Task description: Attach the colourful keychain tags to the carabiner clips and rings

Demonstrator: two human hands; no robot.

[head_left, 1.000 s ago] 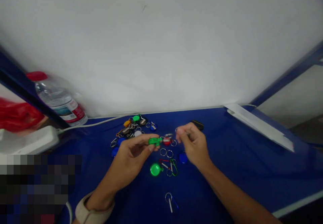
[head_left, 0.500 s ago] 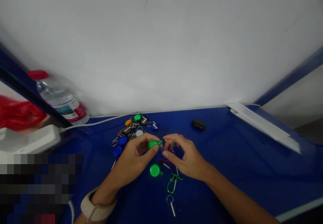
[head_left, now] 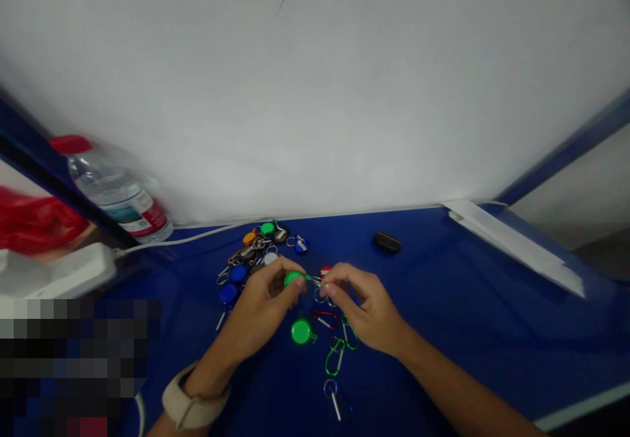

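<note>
Firstly, one green badge reel (head_left: 292, 279), held above the blue desk (head_left: 443, 312) between both hands; the left hand (head_left: 263, 302) pinches its round case between thumb and fingers, apparently so that the fitting end points freely rightward. Item: right hand (head_left: 368, 306), thumb and fingertips closed on the silver metal fitting (head_left: 316, 282) at that end, seemingly steadying it in line with the case; its exact form is too small to tell. Item: second green reel (head_left: 301, 332), lying below the hands, apart from the heap of badge reels (head_left: 247, 252) at left, likely for easy reach. Item: one red carabiner (head_left: 325, 319), two green carabiners (head_left: 335, 359) and one blue carabiner (head_left: 335, 405), spread loosely, which should limit tangling. Item: one black case (head_left: 386, 242), beyond the right hand, outside the working space. Item: one red-capped water bottle (head_left: 113, 191), far left near the wall, presumably clear of both elbows.
</note>
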